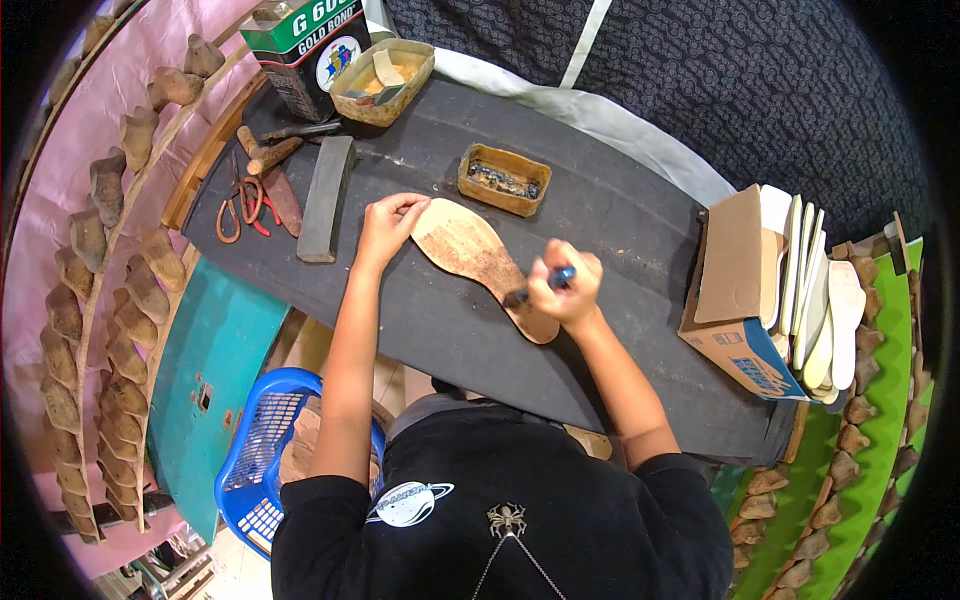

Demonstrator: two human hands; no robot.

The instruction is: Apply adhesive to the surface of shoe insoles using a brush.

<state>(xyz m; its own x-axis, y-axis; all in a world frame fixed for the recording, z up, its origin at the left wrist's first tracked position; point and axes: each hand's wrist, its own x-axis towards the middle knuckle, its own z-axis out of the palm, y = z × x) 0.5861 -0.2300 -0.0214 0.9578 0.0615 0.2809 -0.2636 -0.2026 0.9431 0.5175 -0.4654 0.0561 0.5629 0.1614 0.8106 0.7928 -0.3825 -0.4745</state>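
A tan shoe insole lies slantwise on the dark worktable, with brown smears and rough patches across its middle. My left hand pinches its wide toe edge between thumb and fingers. Over the narrow heel end, my right hand is closed round a blue-handled tool. The tool's dark end points left onto the insole near its waist; it is too blurred to tell what kind it is. Just beyond the insole stands a small tan tray with dark bits in it.
On the left of the table lie a grey block, scissors, red-handled pliers and a wooden-handled hammer. Behind are a tin and a tub. A carton of insoles stands right; shoe lasts line both sides.
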